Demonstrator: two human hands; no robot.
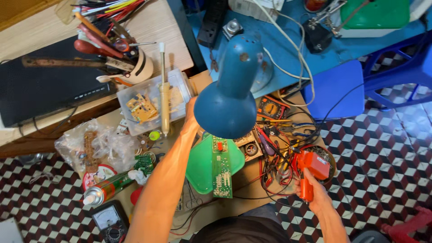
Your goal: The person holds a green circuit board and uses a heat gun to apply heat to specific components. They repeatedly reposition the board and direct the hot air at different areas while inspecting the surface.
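My left hand [191,113] reaches up behind the blue desk lamp [229,96]; its fingers are hidden by the shade, so its grip is unclear. My right hand [315,194] grips the handle of an orange pistol-shaped soldering tool [310,168] at the right of the small table. A long green circuit board [221,167] lies on a green plastic cover [198,166] in front of me, just below the lamp shade.
A clear plastic box [150,105] with a board and a soldering iron [164,90], a cup of tools [130,63], a spray can [105,190], a multimeter [109,220], tangled wires and pliers [274,148], a plastic bag [90,144]. Blue stool [333,90] on checkered floor.
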